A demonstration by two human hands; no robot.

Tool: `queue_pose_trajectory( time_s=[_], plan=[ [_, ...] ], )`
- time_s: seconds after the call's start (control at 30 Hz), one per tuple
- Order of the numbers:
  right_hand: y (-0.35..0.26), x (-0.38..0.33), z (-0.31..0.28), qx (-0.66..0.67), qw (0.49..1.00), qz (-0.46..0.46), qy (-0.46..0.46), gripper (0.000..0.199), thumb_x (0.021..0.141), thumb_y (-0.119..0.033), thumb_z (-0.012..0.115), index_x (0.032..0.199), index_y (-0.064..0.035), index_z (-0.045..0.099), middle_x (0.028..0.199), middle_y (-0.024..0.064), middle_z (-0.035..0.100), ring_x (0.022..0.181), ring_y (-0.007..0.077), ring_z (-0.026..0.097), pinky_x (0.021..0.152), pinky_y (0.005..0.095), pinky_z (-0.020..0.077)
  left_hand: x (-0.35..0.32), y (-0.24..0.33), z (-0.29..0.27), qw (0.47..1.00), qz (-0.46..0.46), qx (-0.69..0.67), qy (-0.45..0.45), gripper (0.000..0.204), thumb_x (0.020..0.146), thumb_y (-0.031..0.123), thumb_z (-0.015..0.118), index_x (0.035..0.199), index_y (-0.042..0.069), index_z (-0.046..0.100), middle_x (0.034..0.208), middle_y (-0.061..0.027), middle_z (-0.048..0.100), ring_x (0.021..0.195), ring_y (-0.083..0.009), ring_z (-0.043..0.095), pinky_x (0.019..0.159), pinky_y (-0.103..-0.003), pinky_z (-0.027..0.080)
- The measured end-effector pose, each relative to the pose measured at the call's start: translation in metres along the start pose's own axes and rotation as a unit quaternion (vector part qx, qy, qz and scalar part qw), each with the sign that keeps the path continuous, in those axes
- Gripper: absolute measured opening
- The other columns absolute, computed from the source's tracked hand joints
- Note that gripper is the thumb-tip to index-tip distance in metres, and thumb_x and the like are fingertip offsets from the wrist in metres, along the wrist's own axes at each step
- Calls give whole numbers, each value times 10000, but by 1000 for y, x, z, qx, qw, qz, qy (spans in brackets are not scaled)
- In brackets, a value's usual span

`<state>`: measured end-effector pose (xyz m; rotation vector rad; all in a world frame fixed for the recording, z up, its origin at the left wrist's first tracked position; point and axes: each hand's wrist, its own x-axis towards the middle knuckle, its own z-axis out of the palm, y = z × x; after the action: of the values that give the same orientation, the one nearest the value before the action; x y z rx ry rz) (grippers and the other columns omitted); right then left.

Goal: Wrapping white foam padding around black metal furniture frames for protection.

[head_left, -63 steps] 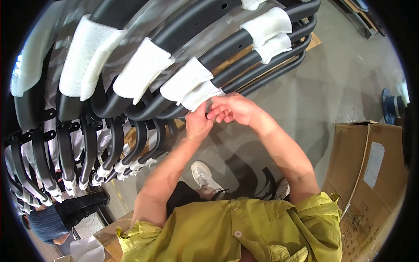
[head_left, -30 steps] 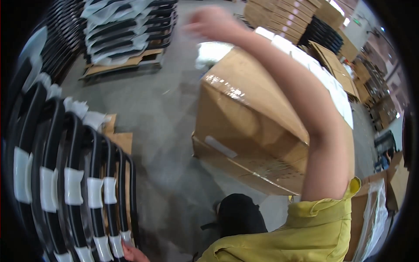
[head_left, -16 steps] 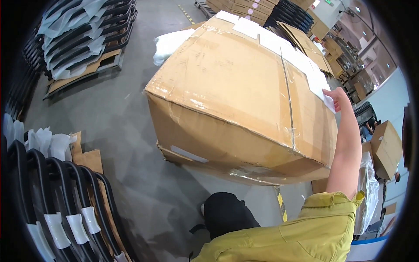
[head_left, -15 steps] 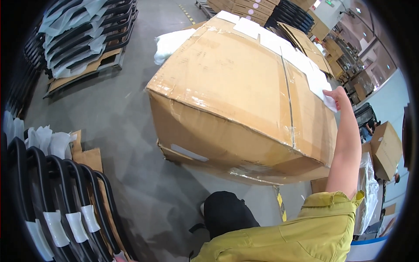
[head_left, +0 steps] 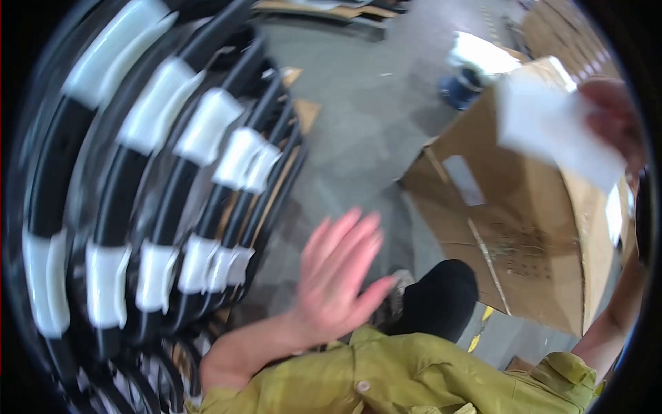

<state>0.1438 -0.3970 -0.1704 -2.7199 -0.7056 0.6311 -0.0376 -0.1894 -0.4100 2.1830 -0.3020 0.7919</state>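
My right hand (head_left: 616, 121) grips a white rectangular sheet (head_left: 552, 131), raised in front of the big cardboard box (head_left: 514, 221) at the right. Motion blurs both sheet and fingers; whether it is paper or thin foam I cannot tell. My left hand (head_left: 338, 276) is held up in the lower middle, fingers stretched and apart, with nothing in it. To its left, and nearest to it, stand several curved black tube frames (head_left: 114, 200), each wrapped in places with white padding (head_left: 107, 290). More white material (head_left: 616, 210) shows by the box's right edge.
A dark blue round object (head_left: 460, 90) and a white bundle (head_left: 483, 55) lie beyond the box. Stacked cartons (head_left: 572, 34) stand at the far right. Cardboard (head_left: 307, 114) sticks out behind the tube frames. My black-clad knee (head_left: 441, 297) is close to the box.
The view has swung left toward the tube frames. My right hand, earlier on the white sheets along the box top, now holds one up. My left hand has come into full view.
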Motion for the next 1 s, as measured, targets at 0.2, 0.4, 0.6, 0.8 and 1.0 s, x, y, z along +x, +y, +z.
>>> queue_pose_trajectory(
  time_s=[0.2,0.4,0.6,0.8,1.0],
  plan=[
    [-117,92,174,-316,847,-377,-199,177,654,-72,575,824,-26,595,706,131,595,752,303,573,662,362,463,-5,-36,4,935,-324,-135,-50,418,683,119,648,1058,-19,525,923,-147,599,854,-202,559,783,-317,413],
    [-36,185,248,171,957,-226,-59,294,700,-146,657,918,21,550,808,78,590,777,154,550,692,278,452,-73,-105,30,732,-505,-394,233,215,774,78,591,960,-25,560,889,-58,603,785,-100,548,729,-234,428],
    [16,195,401,580,748,-114,-302,220,732,-135,633,920,-49,558,820,20,587,740,104,541,661,221,430,-95,-139,67,693,-547,-371,288,251,787,61,571,1010,-41,515,952,-79,578,837,-113,542,765,-249,421],
    [63,254,435,569,766,-12,-300,172,767,-81,558,933,-40,537,834,30,567,740,121,538,602,261,441,-81,-151,15,892,-308,330,22,370,832,157,469,1134,-47,404,1056,-227,499,976,-359,464,834,-406,363],
    [30,306,462,543,776,-104,-303,136,775,-106,562,906,-70,561,796,2,566,718,91,511,598,240,411,-70,-204,24,767,-516,375,-75,361,858,246,402,1038,-60,467,860,-248,558,809,-406,521,726,-463,403]
  ],
)
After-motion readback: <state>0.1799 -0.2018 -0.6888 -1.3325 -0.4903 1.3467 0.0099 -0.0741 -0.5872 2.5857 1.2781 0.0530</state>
